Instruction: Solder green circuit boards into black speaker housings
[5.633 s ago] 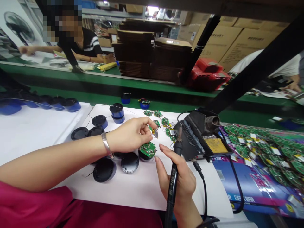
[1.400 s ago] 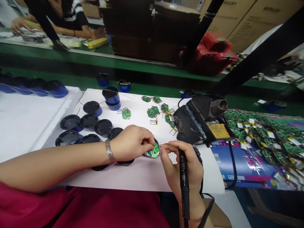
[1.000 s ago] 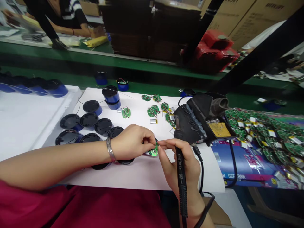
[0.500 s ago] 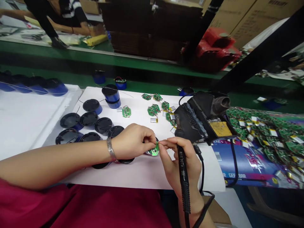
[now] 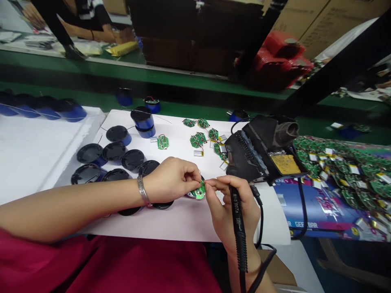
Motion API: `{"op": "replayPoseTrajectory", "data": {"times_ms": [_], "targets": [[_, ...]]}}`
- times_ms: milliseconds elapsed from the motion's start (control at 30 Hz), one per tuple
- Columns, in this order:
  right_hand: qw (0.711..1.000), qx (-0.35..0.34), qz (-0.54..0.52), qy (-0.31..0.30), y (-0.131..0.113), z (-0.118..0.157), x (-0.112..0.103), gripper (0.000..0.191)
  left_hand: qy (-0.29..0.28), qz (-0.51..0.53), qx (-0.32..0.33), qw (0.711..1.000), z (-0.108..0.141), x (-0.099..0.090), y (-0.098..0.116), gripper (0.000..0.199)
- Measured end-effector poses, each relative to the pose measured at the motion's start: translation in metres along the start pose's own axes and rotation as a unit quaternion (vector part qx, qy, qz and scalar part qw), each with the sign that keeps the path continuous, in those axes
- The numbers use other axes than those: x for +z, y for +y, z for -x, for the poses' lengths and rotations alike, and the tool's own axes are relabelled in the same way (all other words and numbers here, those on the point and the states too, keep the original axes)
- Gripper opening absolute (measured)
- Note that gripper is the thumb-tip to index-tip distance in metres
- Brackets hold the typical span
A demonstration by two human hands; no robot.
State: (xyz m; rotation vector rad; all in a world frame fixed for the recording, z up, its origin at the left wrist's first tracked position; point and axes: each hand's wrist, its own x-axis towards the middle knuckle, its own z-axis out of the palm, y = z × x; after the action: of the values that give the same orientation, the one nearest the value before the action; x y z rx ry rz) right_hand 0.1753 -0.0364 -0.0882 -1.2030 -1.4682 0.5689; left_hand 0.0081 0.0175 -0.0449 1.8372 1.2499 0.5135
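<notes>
My left hand (image 5: 174,181) is closed in a pinch at the left edge of a small green circuit board (image 5: 200,192). The board lies over a round dark cup, mostly hidden by the fingers. At the board's right edge the thumb and fingertips of my right hand (image 5: 235,203) are pressed together; whatever is between those tips is too small to make out. A black soldering iron (image 5: 238,228) rests in the same right hand, its cord running down past the wrist and its tip hidden from view.
Several black-and-blue round cups (image 5: 133,160) stand left of my hands. Loose circuit boards with batteries (image 5: 198,140) lie beyond. To the right are a soldering iron stand (image 5: 259,150) with yellow sponge and a heap of boards (image 5: 345,171). A person's arm (image 5: 91,34) shows across the bench.
The view has shifted slightly. Both hands stay at the circuit board, with the soldering iron still in the right; its handle has tilted a little.
</notes>
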Motion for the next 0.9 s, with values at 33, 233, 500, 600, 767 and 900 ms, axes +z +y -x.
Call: {"op": "replayPoseTrajectory", "data": {"times_ms": [33, 233, 500, 600, 767, 900], "targets": [[1.000, 0.002, 0.001, 0.002, -0.0005, -0.0004, 0.0009, 0.027, 0.001, 0.003, 0.001, 1.000, 0.0001, 0.0000, -0.0002, 0.005], [1.000, 0.012, 0.007, 0.011, -0.0027, -0.0009, 0.0039, 0.026, 0.003, 0.009, -0.009, 1.000, 0.0007, -0.0004, 0.0000, 0.005], [1.000, 0.007, 0.007, 0.009, -0.0034, -0.0009, 0.0020, 0.027, -0.077, -0.037, 0.039, 0.996, -0.0013, -0.0068, 0.0021, 0.019], [1.000, 0.011, 0.007, 0.013, -0.0040, -0.0007, 0.0020, 0.026, -0.067, -0.044, 0.027, 0.996, -0.0016, -0.0077, 0.0025, 0.019], [1.000, 0.021, 0.010, 0.017, -0.0037, -0.0013, 0.0035, 0.024, -0.041, -0.020, 0.006, 0.999, -0.0008, -0.0049, 0.0020, 0.017], [0.999, 0.036, -0.003, 0.015, -0.0040, -0.0016, 0.0041, 0.025, -0.060, -0.033, 0.007, 0.998, -0.0009, -0.0039, 0.0028, 0.017]]}}
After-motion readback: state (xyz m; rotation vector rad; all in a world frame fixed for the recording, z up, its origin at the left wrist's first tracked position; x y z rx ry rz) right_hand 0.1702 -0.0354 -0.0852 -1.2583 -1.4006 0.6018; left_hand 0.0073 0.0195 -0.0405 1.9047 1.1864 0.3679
